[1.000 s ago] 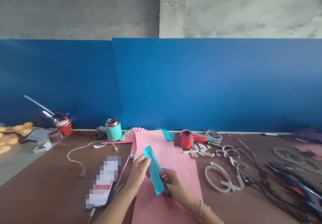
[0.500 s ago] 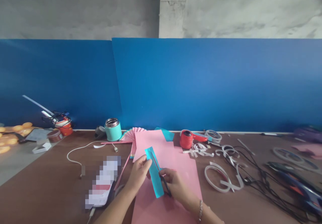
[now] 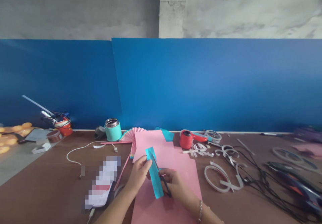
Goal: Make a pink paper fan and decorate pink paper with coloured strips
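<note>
My left hand (image 3: 138, 175) pinches the left edge of a narrow teal paper strip (image 3: 154, 173), holding it upright over a pink paper sheet (image 3: 169, 157). My right hand (image 3: 176, 183) grips black scissors (image 3: 163, 181), with the blades running up along the strip's right side. Both hands hover just above the pink sheet, near the table's front edge.
A folded pink paper fan (image 3: 132, 135), a teal jar (image 3: 113, 129) and a red tape dispenser (image 3: 187, 139) stand behind the sheet. White tape backing loops (image 3: 221, 177) and black cables (image 3: 261, 180) lie to the right. A white cable (image 3: 75, 152) and a blurred packet (image 3: 102, 182) lie left.
The teal strip has turned slightly more upright and shifted a little right in my left hand. The scissors have crept up along it.
</note>
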The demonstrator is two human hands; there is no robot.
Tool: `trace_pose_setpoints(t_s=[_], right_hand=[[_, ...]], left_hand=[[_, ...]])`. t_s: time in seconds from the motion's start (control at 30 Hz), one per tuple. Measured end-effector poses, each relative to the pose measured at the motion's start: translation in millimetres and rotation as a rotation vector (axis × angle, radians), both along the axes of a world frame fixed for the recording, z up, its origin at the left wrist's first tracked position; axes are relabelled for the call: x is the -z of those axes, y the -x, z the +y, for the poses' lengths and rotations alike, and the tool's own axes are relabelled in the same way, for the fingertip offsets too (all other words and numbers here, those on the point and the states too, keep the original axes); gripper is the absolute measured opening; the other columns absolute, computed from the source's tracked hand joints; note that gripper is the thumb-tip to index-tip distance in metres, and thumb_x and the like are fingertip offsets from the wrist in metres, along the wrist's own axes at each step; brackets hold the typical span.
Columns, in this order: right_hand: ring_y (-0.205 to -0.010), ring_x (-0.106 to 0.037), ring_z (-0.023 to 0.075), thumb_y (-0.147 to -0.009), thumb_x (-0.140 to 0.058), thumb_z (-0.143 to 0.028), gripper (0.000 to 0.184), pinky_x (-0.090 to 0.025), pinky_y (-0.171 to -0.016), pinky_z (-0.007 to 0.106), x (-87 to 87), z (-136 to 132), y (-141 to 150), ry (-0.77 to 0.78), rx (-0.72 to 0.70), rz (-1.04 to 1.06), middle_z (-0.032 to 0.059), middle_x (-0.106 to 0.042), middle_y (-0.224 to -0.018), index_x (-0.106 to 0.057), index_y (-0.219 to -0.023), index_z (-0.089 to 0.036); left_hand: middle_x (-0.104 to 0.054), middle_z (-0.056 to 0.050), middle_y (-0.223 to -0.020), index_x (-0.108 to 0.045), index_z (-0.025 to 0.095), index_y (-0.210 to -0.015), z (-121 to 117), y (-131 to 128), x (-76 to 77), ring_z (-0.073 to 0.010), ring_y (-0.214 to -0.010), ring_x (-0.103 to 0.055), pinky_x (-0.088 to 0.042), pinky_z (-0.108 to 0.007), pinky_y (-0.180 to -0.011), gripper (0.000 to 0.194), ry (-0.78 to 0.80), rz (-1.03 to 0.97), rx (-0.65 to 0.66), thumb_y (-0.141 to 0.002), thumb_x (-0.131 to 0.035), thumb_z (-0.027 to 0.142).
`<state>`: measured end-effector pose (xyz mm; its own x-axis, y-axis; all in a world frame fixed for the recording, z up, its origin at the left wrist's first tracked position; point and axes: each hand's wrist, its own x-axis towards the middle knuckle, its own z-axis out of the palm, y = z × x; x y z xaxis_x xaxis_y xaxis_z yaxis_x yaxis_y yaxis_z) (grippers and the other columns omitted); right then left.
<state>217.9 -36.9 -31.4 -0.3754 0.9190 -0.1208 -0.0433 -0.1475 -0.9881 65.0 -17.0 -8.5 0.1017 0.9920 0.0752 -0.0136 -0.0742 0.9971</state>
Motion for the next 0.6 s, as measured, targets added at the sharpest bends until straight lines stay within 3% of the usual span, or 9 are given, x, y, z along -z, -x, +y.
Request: trace_pose_setpoints(t_s=[0.6], right_hand=[[-0.038, -0.027, 0.0038, -0.062, -0.068, -0.036, 0.027, -0.022, -0.04, 0.019, 2.0, 0.6, 2.6, -0.004, 0.01, -0.006, -0.011, -0.038, -0.043, -0.059, -0.078, -0.017]], left_hand=[[-0.041, 0.008, -0.05, -0.039, 0.021, -0.059, -1.8, -1.2, 1.3, -0.0097, -0.046, -0.042, -0.033, -0.021, -0.047, 0.03, -0.002, 0.016, 0.033, -0.076, -0.053, 0.042]])
